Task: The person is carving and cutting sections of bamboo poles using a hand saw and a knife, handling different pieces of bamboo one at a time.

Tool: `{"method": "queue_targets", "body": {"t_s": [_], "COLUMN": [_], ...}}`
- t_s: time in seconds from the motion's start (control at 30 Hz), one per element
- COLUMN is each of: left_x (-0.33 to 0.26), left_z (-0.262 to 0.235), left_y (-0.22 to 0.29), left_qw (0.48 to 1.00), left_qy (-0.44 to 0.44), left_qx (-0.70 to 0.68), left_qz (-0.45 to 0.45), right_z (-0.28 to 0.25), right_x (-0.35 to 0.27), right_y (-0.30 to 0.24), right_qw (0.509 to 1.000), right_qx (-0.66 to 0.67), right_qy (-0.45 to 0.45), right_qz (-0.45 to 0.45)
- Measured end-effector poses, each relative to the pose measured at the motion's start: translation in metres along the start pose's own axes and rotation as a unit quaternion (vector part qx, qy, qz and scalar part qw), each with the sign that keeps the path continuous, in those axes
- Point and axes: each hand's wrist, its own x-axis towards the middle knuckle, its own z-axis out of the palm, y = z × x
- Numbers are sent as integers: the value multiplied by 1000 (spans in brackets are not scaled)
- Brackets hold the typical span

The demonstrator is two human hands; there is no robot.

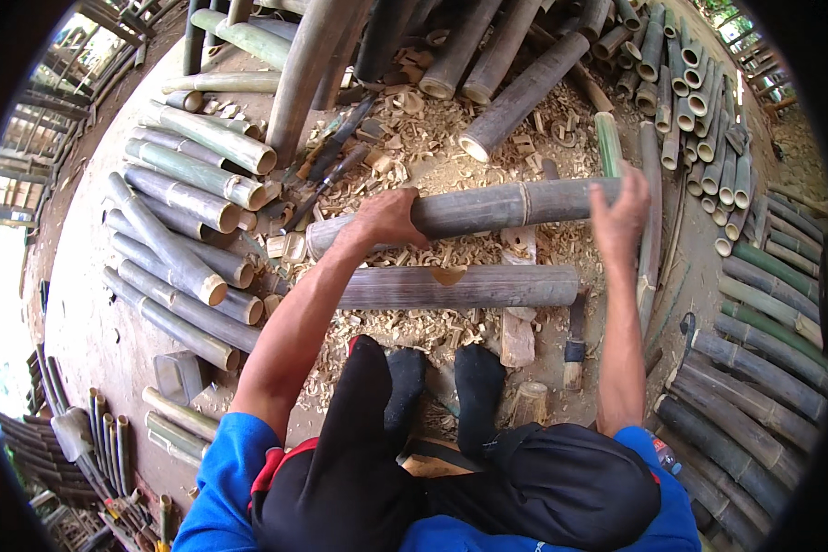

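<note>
One grey bamboo tube [478,210] stretches crosswise just beyond a notched tube [488,293]. The left hand's [386,218] fingers grasp it from above, near its left end; the blurred right hand [622,210] is at the opposite end, fingers raised and spread, though whether they touch cannot be told. Pale shavings [432,324] surround both; a wooden-handled blade [575,351] lies nearby.
</note>
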Motion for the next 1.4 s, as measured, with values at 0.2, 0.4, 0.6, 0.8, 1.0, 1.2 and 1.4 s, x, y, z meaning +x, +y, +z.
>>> {"method": "queue_targets", "body": {"t_s": [0.2,0.4,0.6,0.8,1.0,1.2,1.4], "left_x": [3,-39,-59,-69,-78,-73,-33], "left_z": [2,-15,-4,21,27,15,16], "left_y": [5,-16,-14,-18,-19,-20,13], "left_qw": [998,993,995,979,966,974,997], "left_qy": [18,117,87,185,246,204,39], "left_qx": [-49,-6,-25,-41,-30,-67,-32], "left_qz": [19,22,40,73,79,74,53], "right_z": [-3,3,-15,1,-25,-19,-23], "right_x": [38,-30,-127,-180,-160,-165,-162], "right_y": [140,124,95,103,48,69,84], "right_qw": [909,862,933,920,863,771,748], "right_qx": [291,415,232,276,364,521,558], "right_qy": [-170,-142,-170,-186,-208,-185,-145], "right_qz": [244,254,218,207,283,315,328]}}
